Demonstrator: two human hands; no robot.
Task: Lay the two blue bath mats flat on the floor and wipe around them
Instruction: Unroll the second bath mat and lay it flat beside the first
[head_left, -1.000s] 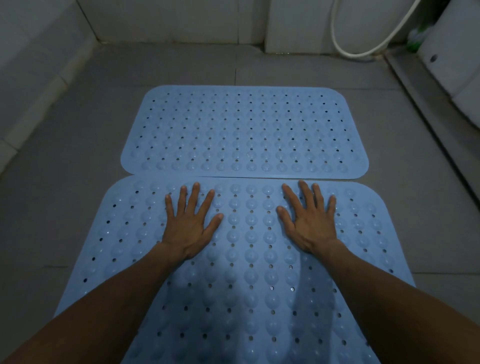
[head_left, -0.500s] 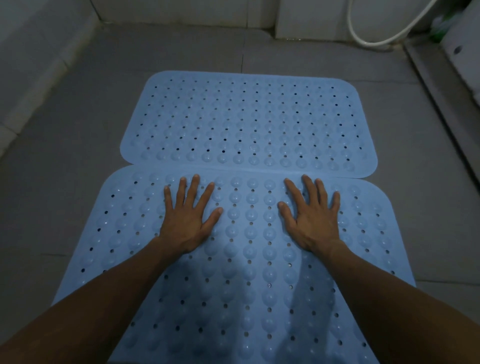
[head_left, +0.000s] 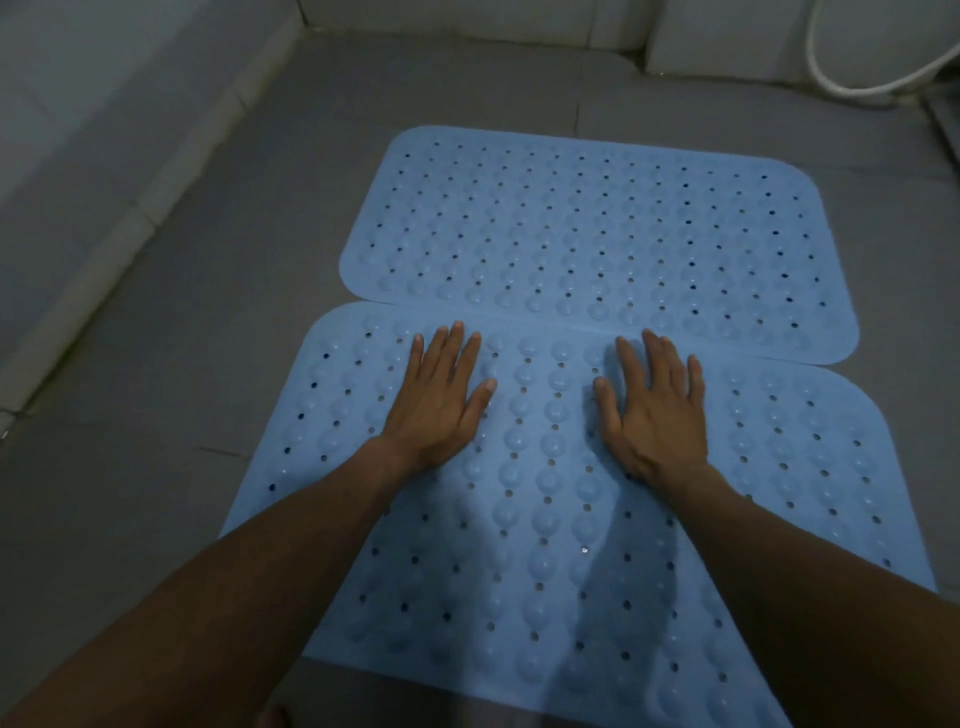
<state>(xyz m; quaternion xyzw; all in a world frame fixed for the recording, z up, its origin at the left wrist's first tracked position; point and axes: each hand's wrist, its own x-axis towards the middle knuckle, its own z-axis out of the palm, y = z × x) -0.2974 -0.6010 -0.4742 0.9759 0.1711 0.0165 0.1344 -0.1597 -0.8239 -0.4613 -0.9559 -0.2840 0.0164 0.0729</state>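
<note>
Two light blue bath mats with bumps and small holes lie flat on the grey tiled floor. The far mat (head_left: 597, 228) sits beyond the near mat (head_left: 545, 545), and their long edges meet or slightly overlap. My left hand (head_left: 439, 400) rests palm down on the near mat close to its far edge, fingers spread. My right hand (head_left: 657, 410) lies the same way a little to the right. Neither hand holds anything. Both forearms cross the near mat.
Grey floor tiles (head_left: 171, 364) surround the mats. A pale wall with a low ledge (head_left: 93, 171) runs along the left. White fixtures stand at the back, with a white hose (head_left: 841, 85) looping at the top right.
The view has shifted, so the mats now sit further right and look slightly rotated. Both hands have slid a little forward towards the near mat's far edge, staying flat.
</note>
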